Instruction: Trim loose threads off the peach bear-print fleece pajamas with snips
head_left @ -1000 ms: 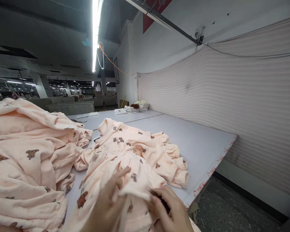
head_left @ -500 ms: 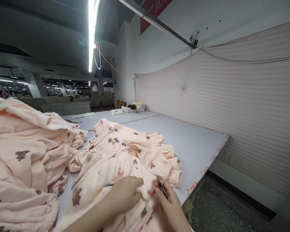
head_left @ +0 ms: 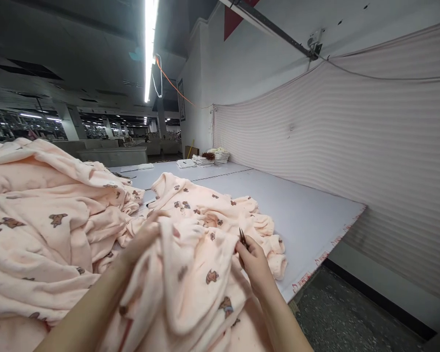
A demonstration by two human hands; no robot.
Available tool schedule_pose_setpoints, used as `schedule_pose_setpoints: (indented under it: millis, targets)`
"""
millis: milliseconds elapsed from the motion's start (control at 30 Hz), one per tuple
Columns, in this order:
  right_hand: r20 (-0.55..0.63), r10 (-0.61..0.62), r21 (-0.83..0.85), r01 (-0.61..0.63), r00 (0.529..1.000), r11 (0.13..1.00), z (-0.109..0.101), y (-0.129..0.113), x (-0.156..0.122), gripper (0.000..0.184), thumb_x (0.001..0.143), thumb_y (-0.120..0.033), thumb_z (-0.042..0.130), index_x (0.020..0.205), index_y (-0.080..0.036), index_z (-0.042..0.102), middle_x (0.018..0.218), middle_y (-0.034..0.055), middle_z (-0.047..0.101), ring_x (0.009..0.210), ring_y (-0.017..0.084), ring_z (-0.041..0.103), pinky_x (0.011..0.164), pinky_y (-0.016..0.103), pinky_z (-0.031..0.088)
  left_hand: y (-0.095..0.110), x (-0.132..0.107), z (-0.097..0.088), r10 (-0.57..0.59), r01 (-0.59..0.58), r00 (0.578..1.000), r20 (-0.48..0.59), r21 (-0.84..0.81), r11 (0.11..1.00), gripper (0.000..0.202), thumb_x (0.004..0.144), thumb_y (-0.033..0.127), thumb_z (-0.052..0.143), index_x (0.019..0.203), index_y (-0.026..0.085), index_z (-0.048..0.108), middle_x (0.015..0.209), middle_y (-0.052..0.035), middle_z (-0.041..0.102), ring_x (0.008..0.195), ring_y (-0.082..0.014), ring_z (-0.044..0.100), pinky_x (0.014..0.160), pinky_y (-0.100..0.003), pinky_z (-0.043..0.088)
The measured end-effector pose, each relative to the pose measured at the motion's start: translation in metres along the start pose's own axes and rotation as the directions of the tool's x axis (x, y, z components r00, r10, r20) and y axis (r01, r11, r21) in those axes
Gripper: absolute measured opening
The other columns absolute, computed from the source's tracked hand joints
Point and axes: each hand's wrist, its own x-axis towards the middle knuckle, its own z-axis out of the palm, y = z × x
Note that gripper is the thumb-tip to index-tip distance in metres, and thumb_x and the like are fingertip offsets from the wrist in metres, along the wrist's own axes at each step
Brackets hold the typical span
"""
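Observation:
A pale pink fleece garment (head_left: 192, 288) with brown bear prints hangs lifted between my hands near the table's front. My left hand (head_left: 146, 234) is closed on its upper left part, the fingers partly hidden by the cloth. On the other side my right hand (head_left: 254, 261) pinches the garment's edge between thumb and finger. Dark thread snips (head_left: 243, 238) are tucked in that same hand, points upward. Just behind lies another garment (head_left: 201, 203) of the same print, spread on the table. A large heap of similar garments (head_left: 51, 244) rises at the left.
The pale grey table (head_left: 315, 215) runs back to a wall hung with a striped cloth (head_left: 337, 137). Folded cloth stacks (head_left: 220, 155) stand at its far end. Speckled floor (head_left: 325, 308) shows beyond the right edge. A lit tube lamp (head_left: 151, 49) hangs overhead.
My left hand has moved left and up, drawing the garment up and stretching it between my hands. My right hand has risen with the snips. The view has shifted slightly left.

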Motion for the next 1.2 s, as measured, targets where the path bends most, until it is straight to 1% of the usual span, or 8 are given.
schedule_pose_setpoints:
  millis: [133, 400, 533, 600, 700, 867, 1033, 1200]
  targets:
    - [0.103, 0.018, 0.08, -0.026, 0.995, 0.996, 0.019, -0.03, 0.002, 0.022, 0.082, -0.04, 0.056, 0.084, -0.019, 0.06, 0.059, -0.0058, 0.048, 0.045, 0.008, 0.036, 0.044, 0.018, 0.03, 0.005, -0.008, 0.046, 0.047, -0.26, 0.933, 0.357, 0.576, 0.775, 0.032, 0.073, 0.03, 0.061, 0.104, 0.022, 0.065, 0.093, 0.0025, 0.071, 0.083, -0.0213, 0.065, 0.073, -0.026, 0.048]
    - [-0.069, 0.125, -0.125, -0.133, 0.99, 0.983, -0.053, 0.047, -0.061, 0.037, 0.072, -0.033, 0.068, 0.106, -0.018, 0.066, 0.098, 0.0076, 0.067, 0.098, 0.025, 0.06, 0.081, 0.032, 0.048, -0.022, 0.007, -0.064, 0.331, -0.202, 0.937, 0.116, 0.949, 0.24, 0.016, 0.077, 0.027, 0.055, 0.089, 0.019, 0.063, 0.073, -0.0024, 0.065, 0.073, -0.0256, 0.062, 0.072, -0.032, 0.042]
    - [-0.056, 0.131, -0.028, -0.132, 0.99, 0.991, -0.031, 0.06, -0.069, 0.022, 0.074, -0.035, 0.064, 0.083, -0.017, 0.069, 0.08, 0.0041, 0.066, 0.082, 0.023, 0.061, 0.07, 0.029, 0.049, -0.041, -0.021, -0.021, 0.369, -0.589, 0.774, 0.515, 0.8, 0.118, 0.052, 0.075, 0.002, 0.042, 0.12, 0.026, 0.057, 0.123, -0.0076, 0.061, 0.12, -0.028, 0.05, 0.105, -0.043, 0.022]
    - [0.002, 0.115, 0.063, -0.114, 0.993, 0.991, -0.012, 0.049, -0.063, 0.019, 0.078, -0.036, 0.059, 0.077, -0.017, 0.065, 0.074, 0.0011, 0.063, 0.075, 0.02, 0.059, 0.067, 0.026, 0.048, -0.037, -0.039, 0.02, 0.263, -0.688, 0.725, 0.637, 0.691, 0.223, 0.048, 0.072, 0.003, 0.045, 0.113, 0.025, 0.058, 0.117, -0.0056, 0.064, 0.113, -0.0254, 0.054, 0.102, -0.039, 0.027]
    - [0.073, 0.08, 0.217, -0.094, 0.994, 0.972, 0.01, 0.033, -0.057, 0.02, 0.082, -0.038, 0.056, 0.078, -0.019, 0.06, 0.072, -0.0013, 0.059, 0.073, 0.016, 0.056, 0.068, 0.024, 0.046, -0.03, -0.05, 0.066, 0.05, -0.421, 0.877, 0.478, 0.713, 0.561, 0.014, 0.077, 0.026, 0.057, 0.091, 0.024, 0.06, 0.082, -0.0018, 0.067, 0.079, -0.0229, 0.06, 0.073, -0.032, 0.04]
    - [0.01, -0.015, 0.196, 0.013, 1.0, 0.981, 0.024, 0.042, -0.061, 0.02, 0.08, -0.037, 0.059, 0.089, -0.018, 0.058, 0.083, 0.0017, 0.062, 0.084, 0.02, 0.059, 0.077, 0.027, 0.047, -0.044, -0.039, 0.076, -0.169, 0.043, 0.932, 0.32, 0.366, 0.93, 0.018, 0.084, 0.036, 0.049, 0.074, 0.021, 0.053, 0.067, 0.0032, 0.052, 0.061, -0.0164, 0.052, 0.055, -0.025, 0.037]
    - [-0.154, -0.168, -0.151, 0.145, 0.974, 0.978, 0.022, 0.048, -0.066, 0.011, 0.08, -0.024, 0.05, 0.087, -0.021, 0.057, 0.083, 0.0012, 0.061, 0.072, 0.017, 0.058, 0.062, 0.024, 0.044, -0.058, -0.044, 0.059, -0.181, 0.214, 0.968, 0.175, -0.191, 0.958, 0.007, 0.078, 0.023, 0.058, 0.083, 0.023, 0.053, 0.077, 0.0051, 0.057, 0.076, -0.0133, 0.054, 0.067, -0.022, 0.04]
    - [0.034, -0.226, -0.211, 0.228, 0.974, 0.951, 0.007, 0.036, -0.067, 0.009, 0.076, -0.022, 0.054, 0.081, -0.022, 0.061, 0.084, 0.0015, 0.059, 0.079, 0.018, 0.058, 0.068, 0.024, 0.045, -0.054, -0.06, 0.058, -0.265, 0.331, 0.943, 0.2, -0.498, 0.802, 0.02, 0.07, 0.016, 0.066, 0.079, 0.023, 0.05, 0.077, 0.0048, 0.062, 0.079, -0.0128, 0.06, 0.07, -0.021, 0.043]
